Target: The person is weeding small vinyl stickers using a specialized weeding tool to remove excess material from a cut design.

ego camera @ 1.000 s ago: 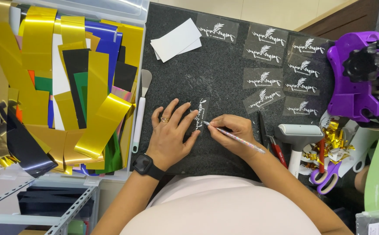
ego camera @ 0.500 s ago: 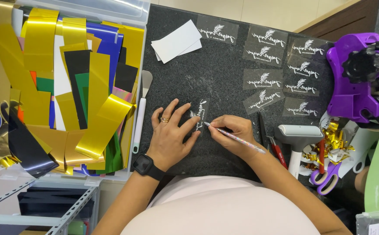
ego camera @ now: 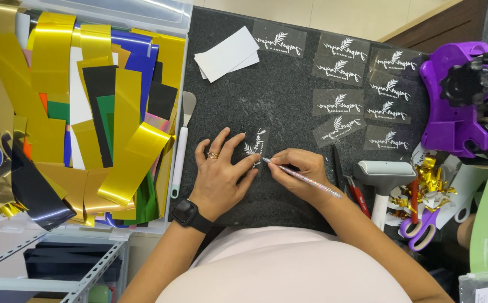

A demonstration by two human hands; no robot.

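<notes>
1. Clear decal sheet (ego camera: pixel 255 147) with a white leaf-and-script design lies on the dark speckled bench (ego camera: pixel 266 95), near its front middle.
2. Left hand (ego camera: pixel 221 174) lies flat on the bench, fingers spread, fingertips pressing the sheet's left edge; its grip is wide and clasps nothing. It wears a ring and a black wristwatch.
3. Right hand (ego camera: pixel 300 174) pinches a thin pen-like tool (ego camera: pixel 303 177); the tool's tip touches the sheet's lower right edge.
4. Further back and to the right, finished decal sheets (ego camera: pixel 361 90) lie in loose rows; white cards (ego camera: pixel 227 54) lie at the back.
5. Just left of the left hand lies a pale scraper (ego camera: pixel 181 146).
6. Beyond it, a bin (ego camera: pixel 75 112) holds gold, blue, black and green strips.
7. At right are a purple tape dispenser (ego camera: pixel 451 106), a white roller tool (ego camera: pixel 381 179) and purple scissors (ego camera: pixel 417 227).
</notes>
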